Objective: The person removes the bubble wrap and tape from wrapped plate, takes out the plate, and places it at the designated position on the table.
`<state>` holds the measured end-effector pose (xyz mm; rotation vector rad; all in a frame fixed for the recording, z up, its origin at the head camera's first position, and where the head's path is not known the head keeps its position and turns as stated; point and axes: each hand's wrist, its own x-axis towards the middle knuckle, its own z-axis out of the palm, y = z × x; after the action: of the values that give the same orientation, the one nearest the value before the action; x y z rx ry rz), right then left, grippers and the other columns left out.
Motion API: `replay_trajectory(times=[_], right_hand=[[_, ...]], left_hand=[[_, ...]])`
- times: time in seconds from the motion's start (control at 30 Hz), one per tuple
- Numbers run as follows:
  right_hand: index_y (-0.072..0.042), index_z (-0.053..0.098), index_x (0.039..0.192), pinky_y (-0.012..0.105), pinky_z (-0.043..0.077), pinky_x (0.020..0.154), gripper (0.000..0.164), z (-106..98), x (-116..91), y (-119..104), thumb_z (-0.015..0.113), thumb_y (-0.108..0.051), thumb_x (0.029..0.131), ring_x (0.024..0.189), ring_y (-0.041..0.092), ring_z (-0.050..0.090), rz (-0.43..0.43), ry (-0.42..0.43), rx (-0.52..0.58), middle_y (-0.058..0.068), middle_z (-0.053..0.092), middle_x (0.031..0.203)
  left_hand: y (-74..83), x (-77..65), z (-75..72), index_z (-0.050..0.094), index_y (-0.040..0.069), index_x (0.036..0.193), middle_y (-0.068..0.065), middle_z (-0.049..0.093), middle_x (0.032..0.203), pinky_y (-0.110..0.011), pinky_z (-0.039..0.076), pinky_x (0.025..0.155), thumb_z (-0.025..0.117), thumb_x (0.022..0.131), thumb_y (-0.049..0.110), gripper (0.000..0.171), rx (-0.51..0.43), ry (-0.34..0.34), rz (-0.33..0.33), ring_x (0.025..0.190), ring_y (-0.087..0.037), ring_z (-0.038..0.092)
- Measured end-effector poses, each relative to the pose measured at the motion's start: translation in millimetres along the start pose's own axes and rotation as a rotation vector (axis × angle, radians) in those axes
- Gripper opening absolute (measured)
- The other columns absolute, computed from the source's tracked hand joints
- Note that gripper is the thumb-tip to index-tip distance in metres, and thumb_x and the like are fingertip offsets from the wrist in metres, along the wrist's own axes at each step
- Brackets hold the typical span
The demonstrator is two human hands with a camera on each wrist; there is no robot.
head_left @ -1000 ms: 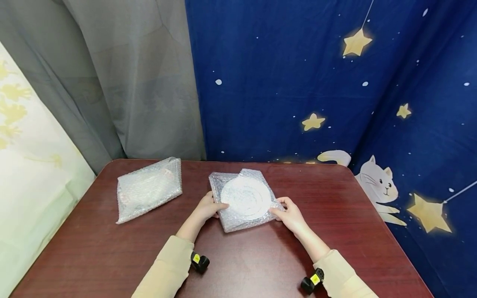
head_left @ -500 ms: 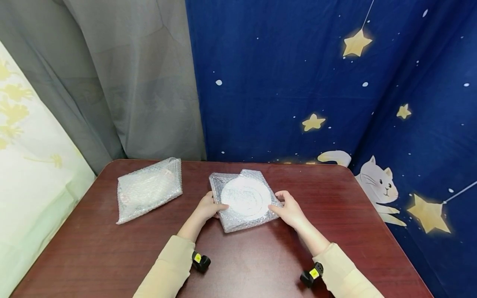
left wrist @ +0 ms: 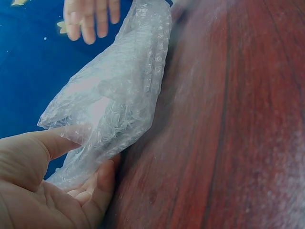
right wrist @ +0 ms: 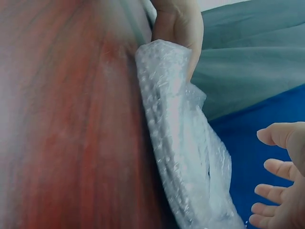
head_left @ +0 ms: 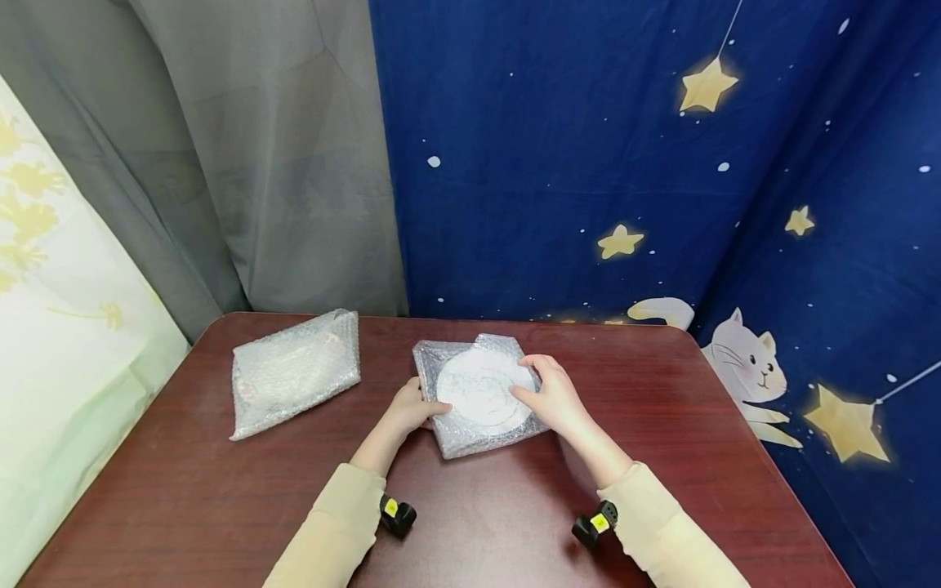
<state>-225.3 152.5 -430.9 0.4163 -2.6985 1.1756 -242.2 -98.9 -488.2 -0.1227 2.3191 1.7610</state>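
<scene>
A bubble-wrap bag (head_left: pixel 465 445) lies on the table with a round white plate (head_left: pixel 478 392) showing through it. My left hand (head_left: pixel 403 410) pinches the bag's left edge, thumb on top and fingers beneath, as the left wrist view also shows around the crinkled wrap (left wrist: pixel 128 71). Over the plate's right side is my right hand (head_left: pixel 557 398), its fingers spread and holding nothing. From the right wrist, that same right hand (right wrist: pixel 283 179) appears apart from the wrap (right wrist: pixel 167 124), fingers pointing towards it.
Another bubble-wrapped package (head_left: pixel 297 367) lies at the back left of the dark red wooden table (head_left: pixel 220 490). Behind the table's far edge hang a grey curtain (head_left: pixel 294 180) and a blue curtain (head_left: pixel 529 163) with stars.
The right hand has let go of the bag's right corner and moved up and inward over the plate. The left hand keeps its grip; the bag stays in place.
</scene>
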Motion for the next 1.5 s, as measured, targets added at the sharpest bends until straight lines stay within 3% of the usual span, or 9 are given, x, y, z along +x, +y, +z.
replay_trajectory(times=[0.23, 0.5, 0.7, 0.9, 1.5], right_hand=[[-0.004, 0.062, 0.118, 0.048, 0.035, 0.102, 0.043, 5, 11, -11, 0.076, -0.017, 0.08, 0.124, 0.033, 0.043, -0.131, 0.009, -0.033, 0.014, 0.054, 0.128], [-0.006, 0.063, 0.119, 0.045, 0.032, 0.105, 0.042, 13, 22, -23, 0.076, -0.019, 0.08, 0.128, 0.029, 0.039, -0.207, -0.019, -0.084, 0.014, 0.052, 0.131], [-0.006, 0.064, 0.117, 0.049, 0.028, 0.106, 0.042, 24, 29, -26, 0.078, -0.02, 0.079, 0.127, 0.029, 0.039, -0.281, -0.044, -0.139, 0.016, 0.053, 0.132], [-0.006, 0.065, 0.116, 0.053, 0.026, 0.107, 0.044, 37, 34, -25, 0.079, -0.021, 0.077, 0.128, 0.033, 0.041, -0.368, -0.056, -0.213, 0.017, 0.054, 0.131], [-0.009, 0.061, 0.126, 0.051, 0.022, 0.109, 0.054, 68, 37, -22, 0.08, -0.022, 0.076, 0.132, 0.034, 0.037, -0.328, -0.159, -0.371, 0.016, 0.052, 0.135]], left_hand=[[-0.2, 0.8, -0.4, 0.028, -0.011, 0.142, -0.027, 0.054, 0.119, -0.031, 0.053, 0.055, 0.077, 0.077, 0.006, 0.083, 0.02, -0.003, -0.017, 0.069, -0.02, 0.056], [-2.5, 3.1, 0.4, 0.031, -0.012, 0.14, -0.025, 0.057, 0.112, -0.032, 0.052, 0.055, 0.078, 0.077, 0.007, 0.081, 0.023, 0.006, -0.012, 0.068, -0.02, 0.056], [-2.3, 3.6, 0.8, 0.033, -0.011, 0.139, -0.024, 0.058, 0.113, -0.032, 0.052, 0.057, 0.077, 0.077, 0.007, 0.078, 0.014, 0.007, -0.013, 0.075, -0.022, 0.058], [-2.8, 2.8, 0.5, 0.034, -0.013, 0.137, -0.024, 0.061, 0.106, -0.033, 0.053, 0.056, 0.077, 0.076, 0.005, 0.077, -0.008, 0.008, 0.002, 0.072, -0.021, 0.06], [-3.2, 1.4, 0.3, 0.037, -0.013, 0.134, -0.021, 0.064, 0.096, -0.033, 0.054, 0.053, 0.077, 0.075, 0.002, 0.073, -0.056, -0.001, 0.022, 0.065, -0.019, 0.061]])
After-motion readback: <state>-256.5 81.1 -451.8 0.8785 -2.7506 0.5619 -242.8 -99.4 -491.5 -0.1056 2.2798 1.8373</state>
